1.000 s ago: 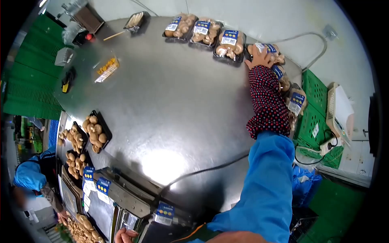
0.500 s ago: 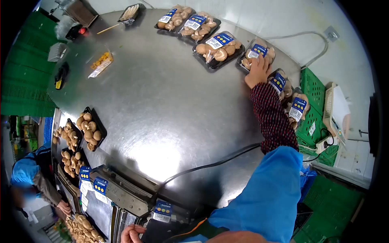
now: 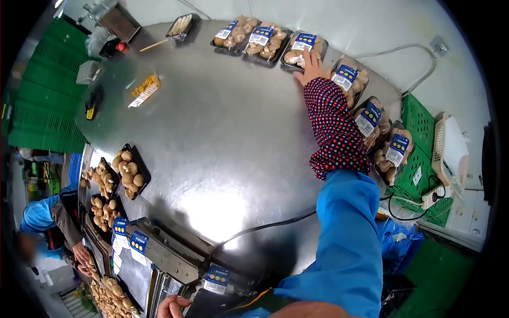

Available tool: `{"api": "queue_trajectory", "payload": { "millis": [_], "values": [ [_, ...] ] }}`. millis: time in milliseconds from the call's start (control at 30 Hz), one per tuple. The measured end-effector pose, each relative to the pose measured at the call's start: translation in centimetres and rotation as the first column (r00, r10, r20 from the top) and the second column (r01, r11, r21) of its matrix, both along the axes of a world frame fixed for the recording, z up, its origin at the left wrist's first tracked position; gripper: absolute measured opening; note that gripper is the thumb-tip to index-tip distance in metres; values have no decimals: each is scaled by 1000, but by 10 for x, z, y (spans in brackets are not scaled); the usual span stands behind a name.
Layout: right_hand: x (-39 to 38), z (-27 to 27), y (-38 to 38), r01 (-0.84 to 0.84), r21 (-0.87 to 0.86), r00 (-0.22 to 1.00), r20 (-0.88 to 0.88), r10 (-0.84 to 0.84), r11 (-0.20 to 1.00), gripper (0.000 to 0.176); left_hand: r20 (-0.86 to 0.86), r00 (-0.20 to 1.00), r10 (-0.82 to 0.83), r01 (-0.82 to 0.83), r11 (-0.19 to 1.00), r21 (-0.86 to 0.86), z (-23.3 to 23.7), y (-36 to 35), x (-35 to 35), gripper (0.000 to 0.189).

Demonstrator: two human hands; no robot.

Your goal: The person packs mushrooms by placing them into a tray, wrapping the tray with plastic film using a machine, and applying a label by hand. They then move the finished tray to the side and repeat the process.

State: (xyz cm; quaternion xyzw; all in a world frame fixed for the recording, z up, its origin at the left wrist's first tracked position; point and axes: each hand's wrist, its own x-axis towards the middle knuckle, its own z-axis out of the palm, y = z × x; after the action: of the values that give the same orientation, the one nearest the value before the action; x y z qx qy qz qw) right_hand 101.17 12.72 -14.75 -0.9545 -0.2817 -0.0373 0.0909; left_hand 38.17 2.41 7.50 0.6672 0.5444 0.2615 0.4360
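Note:
My right hand (image 3: 312, 68), in a dotted dark sleeve, reaches to the table's far edge with fingers spread over the near part of a wrapped mushroom tray (image 3: 304, 49). Two similar packs lie to its left, the nearer being a labelled pack (image 3: 266, 42). Down the right side stand several more, among them a wrapped pack (image 3: 349, 79) just beside my sleeve. Near the bottom edge, my left hand (image 3: 173, 306) has curled fingers beside the metal wrapping device (image 3: 164, 254); whatever they hold, if anything, is hidden.
Unwrapped mushroom trays (image 3: 130, 172) sit at the left edge of the steel table (image 3: 212, 122). A black cable (image 3: 270, 227) crosses the table. Green crates (image 3: 416, 159) stand at right. A co-worker's hands (image 3: 82, 257) are among mushrooms at lower left.
My right hand has moved left from one pack to the neighbouring one, which now sits farther back, in line with the others. The view has shifted slightly. My left hand stays low.

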Motion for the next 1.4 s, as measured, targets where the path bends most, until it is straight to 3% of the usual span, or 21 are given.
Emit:
{"api": "queue_trajectory", "payload": {
  "millis": [67, 167, 200, 233, 267, 300, 367, 500, 567, 633, 767, 800, 867, 967, 1067, 1167, 1267, 1300, 1333, 1367, 1400],
  "values": [
    [1, 11, -7, -97, -18, 991, -98, 95, 995, 96, -18, 999, -41, 41, 999, -20, 8, -2, 4, 18],
    [-83, 54, -86, -219, 72, 969, 132, 209, 973, 85, 46, 999, -29, 32, 997, -64, 7, 3, -17, 21],
    [-108, 69, -118, -148, -20, 984, 100, 150, 989, 88, -60, 996, 73, -79, 992, -99, 11, 4, -17, 22],
    [-125, 55, -146, 27, 112, 999, -31, -23, 993, 91, -34, 999, 19, -20, 999, -29, 7, 8, -20, 24],
    [-133, 39, -184, 86, -121, 979, 195, -61, 989, 93, -72, 997, 6, -7, 1000, -15, 6, 9, -20, 24],
    [-140, 43, -192, 295, -253, 955, 63, -289, 921, 90, -120, 993, -11, 12, 1000, 0, 8, 9, -22, 25],
    [-106, -10, -220, 132, 59, 967, 212, -142, 989, 85, -54, 997, -49, 46, 997, -57, 5, 6, -19, 25],
    [-33, -40, -191, 68, 176, 968, 225, -108, 982, 80, 30, 977, -212, 211, 977, 15, 0, 5, -16, 23],
    [-17, -10, -167, 260, 39, 963, 59, -262, 965, 82, 10, 972, -235, 235, 972, 12, 5, 0, -16, 24],
    [-6, 16, -180, 196, -90, 979, -39, -200, 977, 86, 27, 957, -289, 289, 957, 21, 11, -1, -14, 24],
    [-99, 62, -267, 139, 12, 990, 28, -139, 990, 88, 6, 997, 73, -72, 992, -104, 1, -4, -46, 25],
    [-121, 67, -283, 313, -276, 947, 23, -320, 909, 91, 159, 979, 131, -120, 990, -79, -3, -3, -38, 26],
    [-132, 29, -318, 406, -112, 913, 94, -397, 907, 83, 244, 964, 104, -85, 993, -84, -4, 1, -36, 25],
    [-91, -10, -342, 33, 197, 947, 308, -94, 980, 71, 267, 962, 52, -34, 997, -71, 2, -8, -22, 21],
    [-31, -19, -329, -9, 159, 938, 343, -47, 987, 69, 257, 963, -82, 76, 997, 32, 0, -12, -24, 20],
    [-20, 27, -289, 376, -168, 912, 240, -332, 911, 82, 319, 940, -125, 121, 992, 30, -3, -16, -34, 21],
    [-19, 2, -248, 81, -77, 949, 309, -53, 994, 75, 383, 914, -135, 153, 988, -17, -6, -18, -46, 25],
    [-43, 16, -231, -57, -84, 956, 282, 79, 995, 69, 319, 948, -15, 20, 1000, -14, -15, -20, -50, 26],
    [-45, 24, -223, 23, -144, 963, 270, 17, 989, 57, 400, 916, -17, 67, 992, -111, -10, -17, -53, 34],
    [-42, 32, -210, 77, -196, 966, 256, -25, 978, 46, 723, 676, 143, 69, 964, -256, -14, -17, -57, 48],
    [-47, 49, -199, 157, -203, 964, 242, -106, 967, 29, 774, 556, 304, 112, 895, -432, 10, -17, -45, 68]
  ]
}}
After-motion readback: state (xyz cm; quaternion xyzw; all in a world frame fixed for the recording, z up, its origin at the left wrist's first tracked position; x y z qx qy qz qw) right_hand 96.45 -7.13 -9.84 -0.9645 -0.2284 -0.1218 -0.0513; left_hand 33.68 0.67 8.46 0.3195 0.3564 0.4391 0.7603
